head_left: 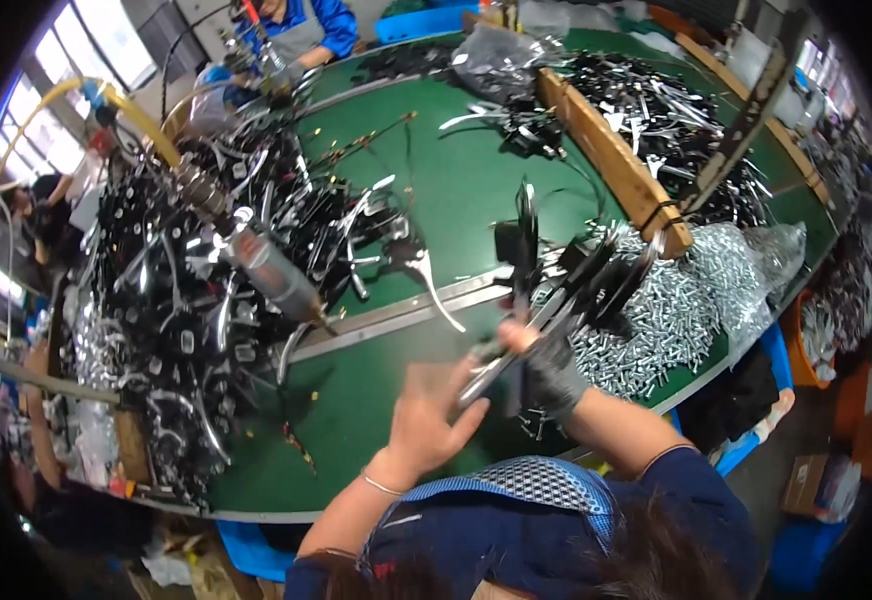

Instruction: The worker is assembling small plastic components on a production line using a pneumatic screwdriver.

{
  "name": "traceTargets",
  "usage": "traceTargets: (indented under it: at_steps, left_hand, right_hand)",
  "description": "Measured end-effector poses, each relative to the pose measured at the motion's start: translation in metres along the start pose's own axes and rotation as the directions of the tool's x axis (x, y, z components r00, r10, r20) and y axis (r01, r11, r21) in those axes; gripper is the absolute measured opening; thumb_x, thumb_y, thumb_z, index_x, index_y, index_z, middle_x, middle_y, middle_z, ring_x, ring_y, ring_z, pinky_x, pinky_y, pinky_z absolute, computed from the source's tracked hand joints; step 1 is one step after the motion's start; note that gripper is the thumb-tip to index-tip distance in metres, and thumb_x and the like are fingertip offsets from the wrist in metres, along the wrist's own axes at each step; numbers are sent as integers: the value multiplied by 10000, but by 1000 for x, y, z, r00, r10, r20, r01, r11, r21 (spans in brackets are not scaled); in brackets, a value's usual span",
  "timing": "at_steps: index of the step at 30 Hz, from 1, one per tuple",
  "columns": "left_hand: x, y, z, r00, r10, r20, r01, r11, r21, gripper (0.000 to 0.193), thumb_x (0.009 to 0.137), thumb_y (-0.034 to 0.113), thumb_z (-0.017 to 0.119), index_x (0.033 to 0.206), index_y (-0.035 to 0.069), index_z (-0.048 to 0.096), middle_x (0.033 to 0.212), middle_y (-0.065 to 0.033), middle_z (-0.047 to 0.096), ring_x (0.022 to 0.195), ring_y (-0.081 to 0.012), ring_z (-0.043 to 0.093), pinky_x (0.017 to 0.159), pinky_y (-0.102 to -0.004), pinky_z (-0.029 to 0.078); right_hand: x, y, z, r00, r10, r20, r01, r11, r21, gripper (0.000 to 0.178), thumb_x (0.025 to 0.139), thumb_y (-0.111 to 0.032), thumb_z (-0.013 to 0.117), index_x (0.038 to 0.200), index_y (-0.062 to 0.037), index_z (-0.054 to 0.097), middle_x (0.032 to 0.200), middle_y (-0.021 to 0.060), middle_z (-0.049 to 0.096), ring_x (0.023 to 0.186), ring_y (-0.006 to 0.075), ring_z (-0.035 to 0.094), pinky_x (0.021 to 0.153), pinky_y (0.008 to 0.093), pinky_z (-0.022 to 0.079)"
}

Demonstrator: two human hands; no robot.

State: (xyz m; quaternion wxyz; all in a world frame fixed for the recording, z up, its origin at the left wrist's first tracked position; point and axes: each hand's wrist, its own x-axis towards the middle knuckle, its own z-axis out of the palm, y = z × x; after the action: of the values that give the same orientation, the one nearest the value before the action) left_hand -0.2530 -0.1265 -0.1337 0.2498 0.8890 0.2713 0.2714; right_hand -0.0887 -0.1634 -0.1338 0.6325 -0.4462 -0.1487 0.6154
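Note:
My right hand, in a dark glove with bare fingertips, is closed around several black-and-silver brake levers that fan out above it, blurred by motion. One silver lever end points down from this bunch toward my left hand. My bare left hand is beside it, low over the green table, thumb stretched toward that lever end. Its fingers are smeared, so whether they grip the lever cannot be made out. A single brake lever lies farther off, at the edge of the left pile.
A big heap of brake levers covers the left side. Above it hangs a pneumatic screwdriver. Small silver screws are piled at right, near a wooden bar and more levers. A person in blue works across the table.

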Motion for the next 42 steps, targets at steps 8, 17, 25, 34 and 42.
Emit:
traceTargets:
  at_steps: [8, 17, 25, 34, 42]
  left_hand:
    - [26, -73, 31, 985, -15, -171, 75, 934, 350, 386, 704, 190, 676, 1072, 104, 597, 899, -126, 522, 868, -316, 489, 772, -400, 428]
    - [17, -141, 6, 968, -193, -158, 247, 831, 499, 200, 705, 240, 673, 844, 118, 599, 854, -160, 527, 832, -357, 489, 762, -449, 394]
    - [27, -139, -3, 759, -502, -415, 462, 864, -201, 251, 767, 262, 590, 955, 97, 582, 900, -156, 523, 862, -359, 472, 778, -458, 367]
    - [27, -161, 0, 881, -301, -365, 468, 671, 575, 282, 756, 300, 583, 964, 108, 587, 903, -136, 485, 941, -316, 435, 821, -434, 325]
    - [22, -150, -7, 860, -349, -372, 504, 687, 524, 283, 758, 322, 577, 961, 125, 591, 894, -139, 466, 891, -318, 445, 782, -428, 336]
  right_hand:
    - [166, -209, -76, 908, -401, -125, 394, 916, -77, 177, 831, -213, 589, 881, -50, 540, 718, 16, 554, 602, 145, 550, 598, 322, 528]
    - [283, -314, -160, 387, -758, -526, 411, 652, -637, 428, 758, -447, 624, 918, -52, 583, 777, 84, 630, 722, 254, 595, 674, 380, 477]
    - [329, -195, -33, 929, -308, 206, -48, -650, -759, 579, 764, -303, 566, 1271, -58, 431, 1295, 139, 441, 1207, 287, 410, 1010, 379, 315]
    - [420, -185, -39, 905, -416, -85, -365, -661, -656, 858, 642, -388, 627, 1366, -83, 280, 1387, 179, 324, 1306, 322, 276, 1052, 515, 153]
    - [363, -165, -9, 974, -218, -65, -212, -764, -609, 310, 837, -234, 524, 1106, -101, 602, 1150, 147, 573, 1126, 287, 511, 1009, 395, 321]
